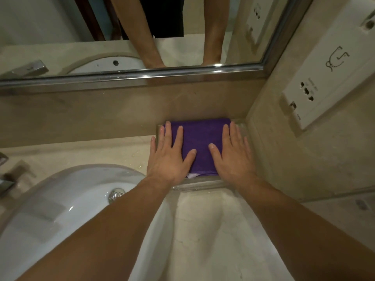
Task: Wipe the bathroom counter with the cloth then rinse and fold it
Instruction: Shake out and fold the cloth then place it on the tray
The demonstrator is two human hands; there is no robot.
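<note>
Two bare forearms, without sleeves, watch or bracelet, end in the left hand (169,159) and the right hand (233,158). No rings or gloves are worn; the fingernails are short and unpainted. The mirror's reflection shows a dark garment on the torso.

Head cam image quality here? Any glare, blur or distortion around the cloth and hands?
Head view: dim, warm light; strong wide-angle bending at the mirror frame and socket panel; small highlights on the sink drain; edges soft; purple cloth and both flat hands, left hand and right hand, reasonably sharp, no glare.
</note>
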